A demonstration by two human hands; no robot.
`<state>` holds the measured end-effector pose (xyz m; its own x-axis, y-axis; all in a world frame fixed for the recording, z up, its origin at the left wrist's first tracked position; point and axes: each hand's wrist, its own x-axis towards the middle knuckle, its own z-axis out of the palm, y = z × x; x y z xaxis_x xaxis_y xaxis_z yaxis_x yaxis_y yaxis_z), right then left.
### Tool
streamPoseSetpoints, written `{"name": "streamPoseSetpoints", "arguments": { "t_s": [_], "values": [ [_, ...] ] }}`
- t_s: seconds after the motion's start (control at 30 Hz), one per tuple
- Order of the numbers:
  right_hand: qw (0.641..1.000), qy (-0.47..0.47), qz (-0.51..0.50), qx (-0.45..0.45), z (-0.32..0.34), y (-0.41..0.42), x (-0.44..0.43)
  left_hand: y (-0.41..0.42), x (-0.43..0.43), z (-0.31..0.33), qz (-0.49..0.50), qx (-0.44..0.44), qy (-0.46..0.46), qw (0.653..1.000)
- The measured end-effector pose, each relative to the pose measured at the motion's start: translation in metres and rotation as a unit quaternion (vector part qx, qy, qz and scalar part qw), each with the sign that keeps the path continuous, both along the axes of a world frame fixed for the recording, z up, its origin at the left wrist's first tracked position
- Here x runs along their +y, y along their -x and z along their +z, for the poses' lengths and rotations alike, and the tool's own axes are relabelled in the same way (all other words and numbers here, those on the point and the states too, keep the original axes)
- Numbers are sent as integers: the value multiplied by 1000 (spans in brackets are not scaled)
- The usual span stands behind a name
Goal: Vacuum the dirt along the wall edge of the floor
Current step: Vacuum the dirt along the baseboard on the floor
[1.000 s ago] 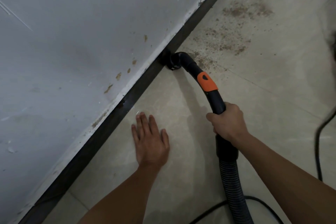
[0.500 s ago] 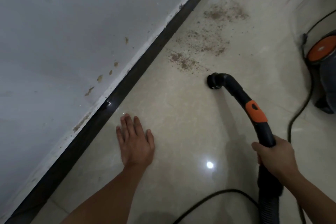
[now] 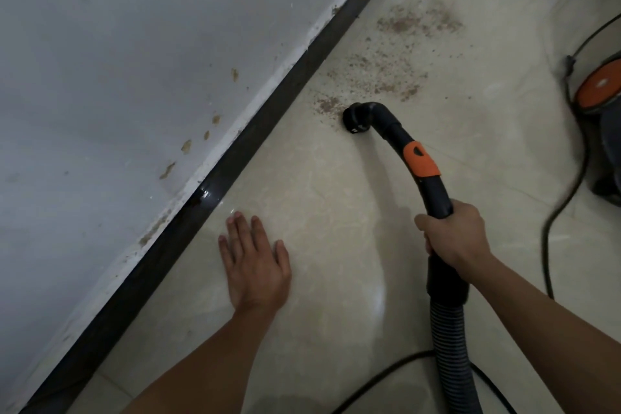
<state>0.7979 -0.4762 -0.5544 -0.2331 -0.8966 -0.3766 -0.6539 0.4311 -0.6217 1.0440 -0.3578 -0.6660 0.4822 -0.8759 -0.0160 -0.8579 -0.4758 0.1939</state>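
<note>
Brown dirt (image 3: pixel 379 77) lies scattered on the beige tile floor (image 3: pixel 319 195) near the dark baseboard (image 3: pixel 255 124) of the white wall (image 3: pixel 117 60). My right hand (image 3: pixel 453 233) grips the black vacuum hose handle (image 3: pixel 433 185), which has an orange slider. Its black nozzle mouth (image 3: pixel 356 118) sits on the floor at the near edge of the dirt, a little way out from the baseboard. My left hand (image 3: pixel 255 262) rests flat on the floor with straight fingers, close to the baseboard.
The vacuum body (image 3: pixel 601 104), grey with an orange top, stands at the right edge. Its black power cord (image 3: pixel 568 198) loops over the floor on the right. The ribbed hose (image 3: pixel 450 356) runs down past my right arm. Brown stains spot the wall.
The nozzle left the baseboard, swung out to the right over the tiles, then came back forward to the edge of the dirt. My left hand stayed flat on the floor.
</note>
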Motion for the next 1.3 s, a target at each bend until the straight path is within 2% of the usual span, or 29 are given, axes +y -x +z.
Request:
{"name": "streamPoseSetpoints", "arguments": {
  "t_s": [0.3,0.6,0.77,1.0,1.3],
  "values": [
    [1000,7,13,-10,-1,-33,-31,-1,0,0,-4,-1,-11,1000],
    [997,-7,71,-27,3,-71,-64,0,0,1,-7,-8,-23,1000],
    [995,-14,93,27,16,-39,-51,1,0,1,-7,-3,-21,1000],
    [996,-22,-20,82,25,54,5,0,-1,2,-6,7,-18,1000],
    [997,-3,73,29,5,-2,17,-1,0,2,-6,12,-20,1000]
  ]
}}
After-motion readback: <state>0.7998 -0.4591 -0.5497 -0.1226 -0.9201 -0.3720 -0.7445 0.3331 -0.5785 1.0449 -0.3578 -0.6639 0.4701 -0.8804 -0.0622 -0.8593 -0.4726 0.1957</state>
